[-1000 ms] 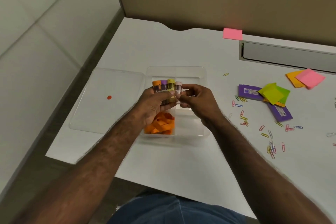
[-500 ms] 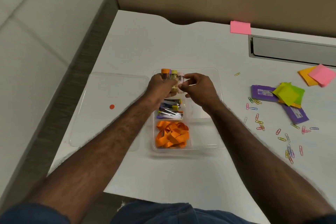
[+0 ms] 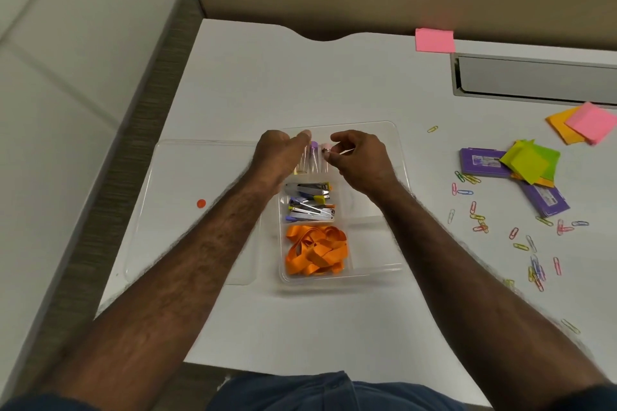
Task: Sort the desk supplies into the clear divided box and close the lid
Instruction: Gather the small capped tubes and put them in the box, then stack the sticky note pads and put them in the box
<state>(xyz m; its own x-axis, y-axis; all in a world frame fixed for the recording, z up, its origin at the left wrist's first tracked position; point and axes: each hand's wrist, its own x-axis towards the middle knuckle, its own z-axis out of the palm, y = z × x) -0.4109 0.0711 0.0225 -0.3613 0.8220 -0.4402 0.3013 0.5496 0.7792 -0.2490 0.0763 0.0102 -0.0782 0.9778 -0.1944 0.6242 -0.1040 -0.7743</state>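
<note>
Since half a second ago both hands have lowered the capped vials (image 3: 314,157) into the clear divided box's (image 3: 399,157) far-left compartment. Left hand (image 3: 278,155) grip loosened beside them; right hand (image 3: 359,160) pinches the pink-capped vial. Staplers (image 3: 309,202) fill the middle compartment, orange bands (image 3: 315,250) the near one. Paper clips (image 3: 534,269) and sticky notes (image 3: 531,162) lie scattered on the surface (image 3: 253,83)
</note>
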